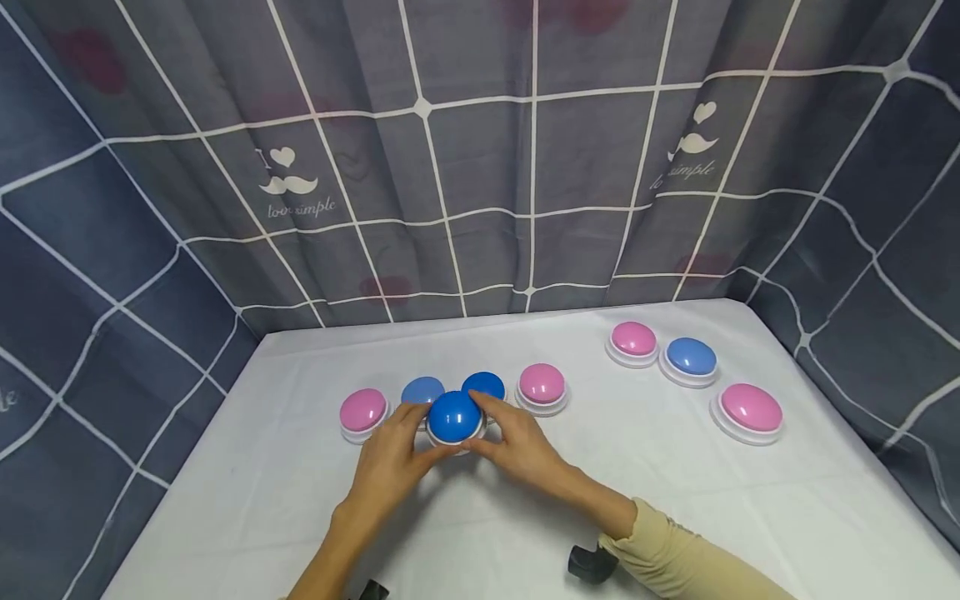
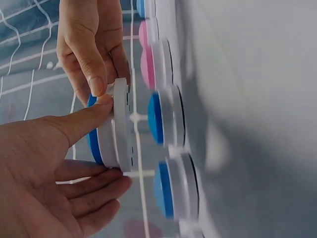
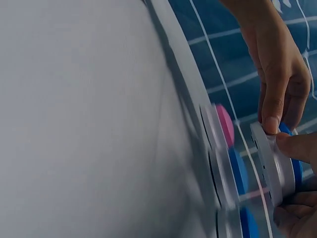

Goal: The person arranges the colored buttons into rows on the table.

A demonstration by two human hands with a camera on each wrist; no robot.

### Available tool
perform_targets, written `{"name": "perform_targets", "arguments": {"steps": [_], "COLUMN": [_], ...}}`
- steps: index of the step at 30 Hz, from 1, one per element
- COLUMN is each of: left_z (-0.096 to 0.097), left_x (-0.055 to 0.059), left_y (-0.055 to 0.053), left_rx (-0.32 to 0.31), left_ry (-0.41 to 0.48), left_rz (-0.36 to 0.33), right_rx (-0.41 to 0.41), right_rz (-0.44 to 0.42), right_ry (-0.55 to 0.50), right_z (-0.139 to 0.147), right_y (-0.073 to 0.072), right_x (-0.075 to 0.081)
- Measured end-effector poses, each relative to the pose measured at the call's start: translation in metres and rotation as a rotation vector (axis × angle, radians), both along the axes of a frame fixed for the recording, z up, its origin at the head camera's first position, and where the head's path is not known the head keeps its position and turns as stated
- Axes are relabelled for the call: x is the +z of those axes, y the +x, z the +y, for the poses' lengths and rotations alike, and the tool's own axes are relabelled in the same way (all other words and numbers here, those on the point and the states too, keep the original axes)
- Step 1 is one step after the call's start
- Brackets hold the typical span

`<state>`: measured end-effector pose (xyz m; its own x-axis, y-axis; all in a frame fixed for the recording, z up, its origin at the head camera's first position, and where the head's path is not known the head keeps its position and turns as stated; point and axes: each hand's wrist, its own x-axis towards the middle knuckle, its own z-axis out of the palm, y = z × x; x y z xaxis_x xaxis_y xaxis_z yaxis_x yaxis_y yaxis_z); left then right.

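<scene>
A blue push button with a white base (image 1: pixel 454 417) is held between both hands, raised above the white cloth in the left wrist view. My left hand (image 1: pixel 393 454) pinches its left side, thumb at the near edge and fingers around the far side. From the right, my right hand (image 1: pixel 517 443) grips the same base with thumb and fingers. In the left wrist view the two thumbs nearly meet on the white rim. Just behind stand a lighter blue button (image 1: pixel 423 389) and a darker blue button (image 1: pixel 483 383), both partly hidden.
A pink button (image 1: pixel 363 410) stands left of the blue pair and another pink button (image 1: pixel 542 383) to the right. Farther right are a pink button (image 1: pixel 633 338), a blue button (image 1: pixel 691 356) and a pink button (image 1: pixel 751 407). Grey checked curtains (image 1: pixel 480 167) enclose the white-covered table (image 1: pixel 645 467).
</scene>
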<state>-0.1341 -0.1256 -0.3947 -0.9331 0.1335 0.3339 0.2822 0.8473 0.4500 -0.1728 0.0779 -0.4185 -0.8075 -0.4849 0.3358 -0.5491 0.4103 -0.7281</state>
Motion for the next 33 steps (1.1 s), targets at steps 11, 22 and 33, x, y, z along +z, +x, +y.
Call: {"name": "perform_targets", "arguments": {"steps": [11,22,33], "left_z": [-0.052,-0.079,-0.09], "left_x": [0.004,-0.004,-0.017], "left_y": [0.041,0.062,0.065], "left_rx": [0.128,0.219,0.234], "left_ry": [-0.021,0.0,0.001], "left_rz": [-0.01,-0.106,-0.19], "right_rx": [0.118,0.191,0.194], "right_rz": [0.024,0.061,0.034], "right_ry": [0.056,0.085,0.145], "right_z": [-0.063,-0.094,-0.109], "right_y": [0.017,0.025,0.028], "right_x": [-0.005,-0.013,-0.024]}}
